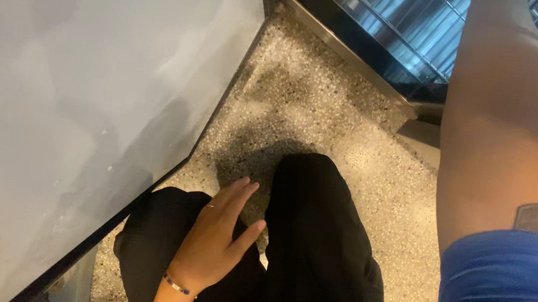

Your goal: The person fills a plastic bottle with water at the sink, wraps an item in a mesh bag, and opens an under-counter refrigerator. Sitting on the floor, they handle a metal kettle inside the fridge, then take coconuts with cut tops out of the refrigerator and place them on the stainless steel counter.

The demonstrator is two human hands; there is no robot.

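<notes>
The left hand [215, 236] lies flat and loose on the black trousers [319, 244], fingers spread, grasping nothing; a ring and a thin bracelet show on it. Just left of it runs the edge of a white tabletop [67, 81]. The right arm [503, 137] stretches up toward a wire rack [405, 25]; its hand is out of view. Speckled floor [327, 117] lies beyond the fingertips.

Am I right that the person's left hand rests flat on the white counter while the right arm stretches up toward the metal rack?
Not quite: the head view shows the left hand resting open on the black trousers, not on the white counter. The right arm does stretch up toward the metal rack.
</notes>
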